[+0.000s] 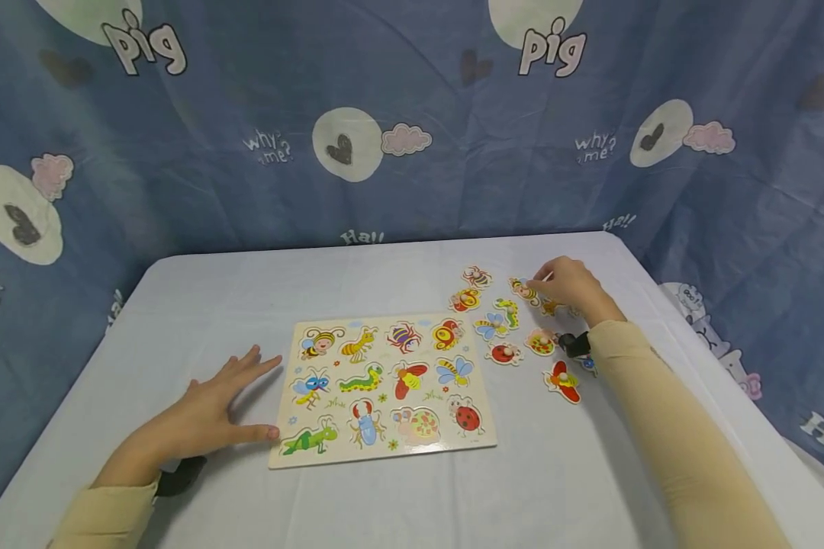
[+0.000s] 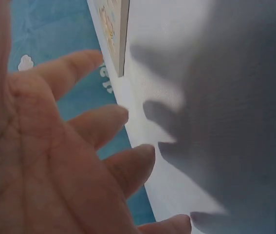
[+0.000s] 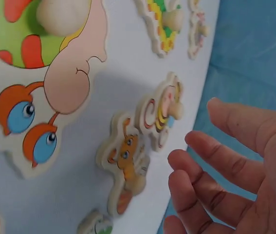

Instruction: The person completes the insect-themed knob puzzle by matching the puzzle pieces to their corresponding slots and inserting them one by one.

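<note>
Hovering Beside the Bee Piece (image 1: pixel 523 290), Right Hand (image 1: pixel 568 288) Loose

And there's the bee, lying on the white table (image 1: pixel 220 290) beyond the board's far right corner, round knob facing up! Right beside it, the right hand hangs with fingers bent, thumb apart from them, grasping nothing; the right wrist view shows a slim gap to that knob. An orange insect piece (image 3: pixel 128 156) sits just next to the bee, and a caterpillar piece (image 1: pixel 506 313) lies near, toward the board. Closer in, the snail piece (image 1: pixel 541 342) and the ladybug piece (image 1: pixel 504 353) share the scatter, with a red-winged piece (image 1: pixel 563 381) nearest the person.

Over to the puzzle board (image 1: pixel 343 454), flat at mid-table, pictured insects in three rows. At its left edge comes the left hand (image 1: pixel 209 408), fingers spread wide, released; whether its thumb touches the near corner is hard to judge from above. Behind everything, a blue printed curtain (image 1: pixel 467 198) fills the backdrop.
</note>
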{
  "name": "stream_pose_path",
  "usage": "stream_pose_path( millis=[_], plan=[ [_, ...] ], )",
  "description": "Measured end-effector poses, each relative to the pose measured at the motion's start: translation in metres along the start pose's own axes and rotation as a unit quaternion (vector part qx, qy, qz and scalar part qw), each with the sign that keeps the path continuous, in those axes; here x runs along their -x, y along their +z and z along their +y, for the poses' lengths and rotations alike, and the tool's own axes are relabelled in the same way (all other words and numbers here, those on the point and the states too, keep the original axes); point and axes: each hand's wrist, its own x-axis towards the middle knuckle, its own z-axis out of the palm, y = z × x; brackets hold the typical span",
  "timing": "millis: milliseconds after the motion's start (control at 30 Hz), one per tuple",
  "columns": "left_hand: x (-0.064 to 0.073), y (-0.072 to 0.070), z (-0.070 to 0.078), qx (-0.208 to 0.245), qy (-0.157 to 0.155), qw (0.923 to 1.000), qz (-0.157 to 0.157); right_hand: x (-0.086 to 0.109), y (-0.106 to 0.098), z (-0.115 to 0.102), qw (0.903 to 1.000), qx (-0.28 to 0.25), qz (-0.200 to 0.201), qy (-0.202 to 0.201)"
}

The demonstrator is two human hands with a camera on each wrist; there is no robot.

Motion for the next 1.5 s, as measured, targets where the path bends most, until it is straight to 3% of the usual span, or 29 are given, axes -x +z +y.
stream_pose_path(
  millis=[333, 733, 1033, 1500],
  plan=[
    [0.005, 0.007, -0.006, 0.026, 0.007, 0.9994, -0.021, -0.021, 0.011, -0.001, 0.9992, -0.006, -0.009, 0.038],
    [0.006, 0.008, -0.007, 0.030, 0.008, 0.9993, -0.023, -0.022, 0.012, -0.002, 0.9989, -0.030, 0.014, 0.034],
    [0.006, 0.010, -0.008, 0.035, 0.012, 0.9990, -0.024, -0.024, 0.014, -0.004, 0.9975, -0.038, 0.012, 0.059],
    [0.006, 0.010, -0.010, 0.037, 0.009, 0.9989, -0.026, -0.026, 0.018, -0.004, 0.9975, -0.045, 0.016, 0.053]
  ],
)
